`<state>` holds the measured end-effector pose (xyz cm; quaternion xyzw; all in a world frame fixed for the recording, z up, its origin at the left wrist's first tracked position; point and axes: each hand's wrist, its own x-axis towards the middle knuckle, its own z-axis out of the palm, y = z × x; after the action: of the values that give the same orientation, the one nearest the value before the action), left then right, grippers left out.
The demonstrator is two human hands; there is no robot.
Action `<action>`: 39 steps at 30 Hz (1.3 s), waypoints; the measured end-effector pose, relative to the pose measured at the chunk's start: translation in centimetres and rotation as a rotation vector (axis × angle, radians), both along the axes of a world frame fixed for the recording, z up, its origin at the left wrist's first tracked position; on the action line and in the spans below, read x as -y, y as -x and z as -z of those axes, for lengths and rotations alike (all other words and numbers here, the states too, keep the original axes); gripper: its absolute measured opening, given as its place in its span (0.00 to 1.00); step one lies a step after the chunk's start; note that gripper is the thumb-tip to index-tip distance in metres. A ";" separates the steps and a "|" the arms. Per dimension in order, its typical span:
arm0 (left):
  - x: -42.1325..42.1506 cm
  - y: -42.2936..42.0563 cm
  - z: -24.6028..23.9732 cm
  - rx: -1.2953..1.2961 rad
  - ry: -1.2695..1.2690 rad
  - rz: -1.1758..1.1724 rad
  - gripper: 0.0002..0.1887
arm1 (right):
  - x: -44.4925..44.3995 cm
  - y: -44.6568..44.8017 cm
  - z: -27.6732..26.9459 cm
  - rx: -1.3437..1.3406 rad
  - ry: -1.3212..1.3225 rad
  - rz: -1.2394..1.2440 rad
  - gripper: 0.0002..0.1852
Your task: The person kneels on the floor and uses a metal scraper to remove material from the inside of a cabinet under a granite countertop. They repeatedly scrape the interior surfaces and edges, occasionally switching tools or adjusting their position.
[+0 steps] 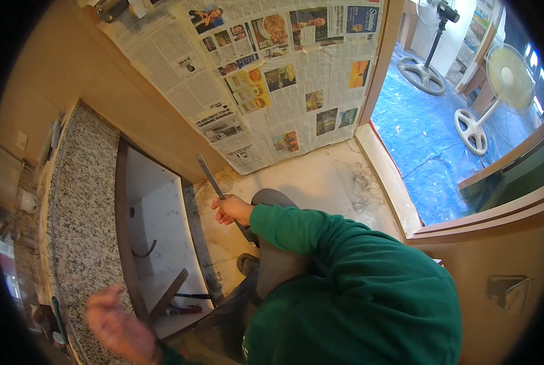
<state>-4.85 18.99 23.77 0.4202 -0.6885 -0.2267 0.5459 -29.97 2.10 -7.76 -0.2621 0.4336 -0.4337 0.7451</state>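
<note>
My right hand (233, 211) is closed around a long, thin, dark grey flat strip (211, 177), perhaps metal, held at a slant above the floor. Its upper end points toward the newspaper-covered panel, and its lower end passes behind my hand beside my knee. My left hand (116, 324), blurred, hovers over or at the front edge of the speckled granite countertop (82, 196); nothing shows in it. Below the counter, an uncovered white-lined cabinet (162, 219) faces me. Inside it, a brown wooden strip (169, 294) leans near a tool with a red and black handle (185, 310) and a black rod (192, 296).
A newspaper-covered panel (299, 91) stands ahead. Dark debris lies on the pale floor (317, 178). To the right, a raised threshold (386, 171) borders blue plastic sheeting (404, 137), where pedestal fans (506, 75) stand. A short cable (152, 248) protrudes inside the cabinet.
</note>
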 end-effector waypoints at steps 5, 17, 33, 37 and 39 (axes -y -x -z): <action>2.1 -1.7 17.5 0.009 -0.464 -0.126 0.11 | -0.1 0.2 0.1 -0.011 -0.008 -0.010 0.20; -5.6 -6.4 38.6 -0.105 -0.800 0.031 0.07 | -0.2 -0.3 -0.2 -0.019 -0.011 0.033 0.19; -4.8 -7.3 42.0 0.218 -0.966 0.016 0.13 | -0.2 -0.7 0.1 -0.103 0.067 0.220 0.07; -4.9 -7.1 41.9 0.181 -1.013 -0.002 0.13 | 0.0 -0.6 0.0 -0.065 0.029 0.182 0.09; -4.8 -7.0 41.9 0.182 -1.003 0.008 0.13 | 0.0 -0.5 -0.1 -0.062 0.021 0.169 0.11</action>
<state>2.17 23.78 -18.16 0.6461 -0.5411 -0.4939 0.2140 -29.44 2.07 -7.68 -0.2460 0.4725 -0.4911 0.6893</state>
